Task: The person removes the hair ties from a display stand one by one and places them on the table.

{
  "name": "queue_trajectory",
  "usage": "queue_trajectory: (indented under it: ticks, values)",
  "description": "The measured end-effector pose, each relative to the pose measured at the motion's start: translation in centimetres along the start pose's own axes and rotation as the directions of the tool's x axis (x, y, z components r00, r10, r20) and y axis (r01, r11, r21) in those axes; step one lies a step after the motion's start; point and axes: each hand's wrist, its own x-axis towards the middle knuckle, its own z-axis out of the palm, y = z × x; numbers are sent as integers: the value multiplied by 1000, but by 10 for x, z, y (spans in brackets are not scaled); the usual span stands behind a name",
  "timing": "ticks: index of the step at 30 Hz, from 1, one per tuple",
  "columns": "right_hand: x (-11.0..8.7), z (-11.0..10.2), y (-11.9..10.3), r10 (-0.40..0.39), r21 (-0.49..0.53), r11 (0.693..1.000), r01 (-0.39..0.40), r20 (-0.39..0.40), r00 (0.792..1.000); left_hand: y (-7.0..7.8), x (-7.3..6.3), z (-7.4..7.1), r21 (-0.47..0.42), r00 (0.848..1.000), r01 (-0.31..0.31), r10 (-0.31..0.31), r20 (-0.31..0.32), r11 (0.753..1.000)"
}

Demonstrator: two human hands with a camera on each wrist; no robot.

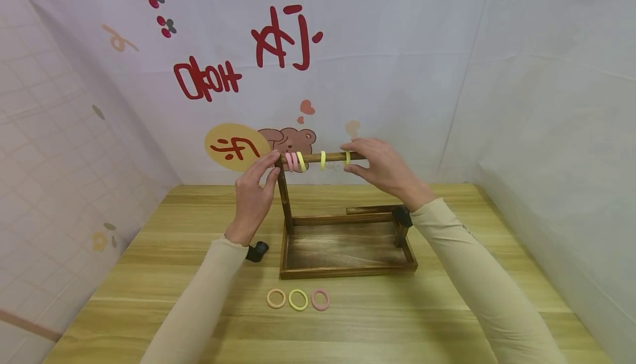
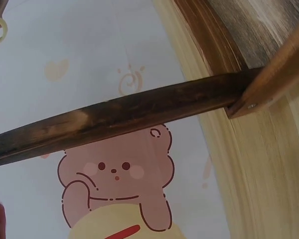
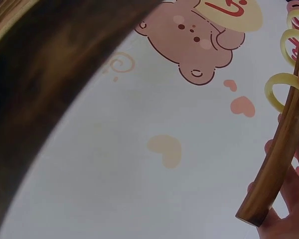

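1. Five rings (image 1: 323, 161) already threaded on rod (image 1: 312, 158): two pink, three yellow.
2. Outermost yellow ring (image 1: 348, 158) pinched by right hand (image 1: 381, 166); probably still to be slid inward.
3. Post (image 1: 285, 195) gripped near top by left hand (image 1: 252, 191).
4. Three rings left unthreaded on table (image 1: 367, 320).

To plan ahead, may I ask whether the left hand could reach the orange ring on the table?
Probably yes: the left hand is at the wooden post, but the orange ring lies uncovered.
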Motion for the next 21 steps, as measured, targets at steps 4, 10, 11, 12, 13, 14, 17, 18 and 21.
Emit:
queue_trajectory:
  ticks: [4,10,11,12,13,14,17,18,21]
  values:
    - [-1,0,0,-10,-3,1000,10,-19,1000,0,0,1,-23,1000,18,-18,-16,1000]
    - [-2,0,-2,-6,-1,1000,6,-28,1000,-1,-1,2,-44,999,29,-31,-28,999]
    - [-2,-1,-2,-4,1,1000,4,-29,1000,-1,-1,2,-44,999,31,-32,-29,999]
    - [-3,-1,-2,-3,3,1000,3,-30,1000,-1,-1,2,-46,999,32,-33,-29,998]
    - [-3,-1,-2,-2,5,1000,2,-32,999,-1,-1,2,-49,999,32,-33,-31,998]
    - [-3,0,-2,1,7,1000,0,-33,999,-1,-1,3,-49,999,32,-34,-31,998]
    - [-4,0,-2,5,11,1000,-5,-35,999,0,-1,2,-50,999,34,-36,-32,998]
    - [-4,0,-2,6,12,1000,-5,-36,999,1,-1,2,-51,999,36,-37,-32,998]
    - [-5,0,-2,6,14,1000,-5,-42,999,2,-1,2,-49,999,40,-41,-29,998]
